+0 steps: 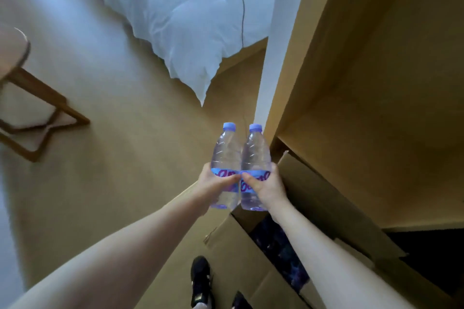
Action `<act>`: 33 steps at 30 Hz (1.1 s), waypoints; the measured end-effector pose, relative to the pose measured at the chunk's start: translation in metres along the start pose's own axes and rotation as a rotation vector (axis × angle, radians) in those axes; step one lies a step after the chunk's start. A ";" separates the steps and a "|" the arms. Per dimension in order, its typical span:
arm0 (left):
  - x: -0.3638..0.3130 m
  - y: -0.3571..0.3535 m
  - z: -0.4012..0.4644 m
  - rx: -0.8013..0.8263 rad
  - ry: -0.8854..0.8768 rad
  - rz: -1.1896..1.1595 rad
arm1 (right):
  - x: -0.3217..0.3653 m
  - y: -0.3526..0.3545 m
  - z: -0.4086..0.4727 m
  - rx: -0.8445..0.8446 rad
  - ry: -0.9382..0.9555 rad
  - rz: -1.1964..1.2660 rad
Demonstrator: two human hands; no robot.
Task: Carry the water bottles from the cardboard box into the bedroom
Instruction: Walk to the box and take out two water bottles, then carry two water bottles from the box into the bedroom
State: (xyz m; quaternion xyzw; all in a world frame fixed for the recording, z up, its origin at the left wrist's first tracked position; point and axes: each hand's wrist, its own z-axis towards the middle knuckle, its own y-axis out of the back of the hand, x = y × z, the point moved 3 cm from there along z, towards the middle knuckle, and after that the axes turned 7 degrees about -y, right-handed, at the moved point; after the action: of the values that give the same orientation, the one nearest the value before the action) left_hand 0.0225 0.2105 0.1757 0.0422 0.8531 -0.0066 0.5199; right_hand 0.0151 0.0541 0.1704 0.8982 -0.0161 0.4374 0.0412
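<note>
I hold two clear water bottles with pale blue caps and blue-and-pink labels, upright and side by side. My left hand [213, 187] grips the left bottle [226, 150] around its label. My right hand [267, 185] grips the right bottle [256, 153] the same way. Both bottles hang above the floor, just left of the open cardboard box [241, 246]. Inside the box, dark shapes of more bottles [278, 251] show between the flaps.
A bed with a white duvet [185, 17] lies ahead, a dark cable [243, 7] trailing over it. A wooden wardrobe or door panel [364, 57] rises on the right. A round table with wooden legs [30, 113] stands at left. My black shoes [200, 281] are on the tan floor.
</note>
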 end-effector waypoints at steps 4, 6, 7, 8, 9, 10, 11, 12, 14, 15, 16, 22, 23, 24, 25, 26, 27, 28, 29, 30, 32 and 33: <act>-0.033 0.069 -0.010 -0.237 -0.082 0.162 | 0.043 -0.061 -0.007 -0.126 0.218 -0.338; -0.053 0.107 -0.010 -0.351 -0.124 0.215 | 0.068 -0.092 -0.006 -0.173 0.283 -0.434; -0.064 0.128 -0.009 -0.401 -0.144 0.225 | 0.082 -0.111 -0.005 -0.172 0.304 -0.447; -0.074 0.149 -0.009 -0.447 -0.155 0.233 | 0.094 -0.128 -0.005 -0.170 0.323 -0.450; -0.084 0.170 -0.008 -0.495 -0.166 0.238 | 0.107 -0.147 -0.003 -0.170 0.348 -0.452; -0.094 0.191 -0.008 -0.537 -0.179 0.244 | 0.119 -0.165 -0.002 -0.165 0.373 -0.461; -0.103 0.207 -0.009 -0.574 -0.188 0.254 | 0.129 -0.181 -0.001 -0.155 0.392 -0.475; -0.113 0.228 -0.010 -0.618 -0.199 0.267 | 0.142 -0.200 -0.001 -0.138 0.412 -0.493; -0.132 0.266 -0.014 -0.715 -0.209 0.312 | 0.163 -0.237 -0.001 -0.119 0.442 -0.530; -0.141 0.283 -0.016 -0.758 -0.211 0.339 | 0.173 -0.254 -0.002 -0.122 0.459 -0.534; -0.147 0.296 -0.018 -0.795 -0.208 0.369 | 0.182 -0.269 -0.003 -0.132 0.480 -0.531; -0.179 0.374 -0.021 -0.990 -0.202 0.507 | 0.230 -0.357 0.004 -0.116 0.565 -0.506; -0.184 0.387 -0.018 -1.001 -0.208 0.511 | 0.240 -0.371 0.008 -0.104 0.582 -0.509; -0.189 0.399 -0.012 -1.009 -0.214 0.508 | 0.250 -0.386 0.015 -0.099 0.602 -0.512; -0.194 0.411 -0.005 -1.016 -0.219 0.502 | 0.261 -0.400 0.022 -0.094 0.620 -0.512; -0.199 0.421 0.002 -1.021 -0.222 0.495 | 0.271 -0.411 0.029 -0.085 0.629 -0.512; -0.204 0.432 0.012 -1.031 -0.225 0.484 | 0.281 -0.426 0.039 -0.068 0.632 -0.510; -0.208 0.443 0.023 -1.037 -0.221 0.467 | 0.291 -0.439 0.049 -0.048 0.633 -0.512; -0.213 0.454 0.037 -1.043 -0.212 0.452 | 0.303 -0.453 0.062 -0.031 0.642 -0.511; -0.218 0.465 0.050 -1.048 -0.203 0.439 | 0.314 -0.466 0.075 -0.019 0.656 -0.505; -0.227 0.485 0.077 -1.061 -0.189 0.416 | 0.336 -0.492 0.099 0.004 0.686 -0.490; -0.233 0.495 0.092 -1.072 -0.182 0.402 | 0.348 -0.504 0.112 0.013 0.693 -0.491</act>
State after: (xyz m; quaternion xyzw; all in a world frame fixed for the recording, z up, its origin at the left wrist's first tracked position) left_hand 0.2492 0.6834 0.3560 -0.0667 0.6646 0.5217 0.5308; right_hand 0.3506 0.5489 0.3452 0.6753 0.2158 0.6909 0.1417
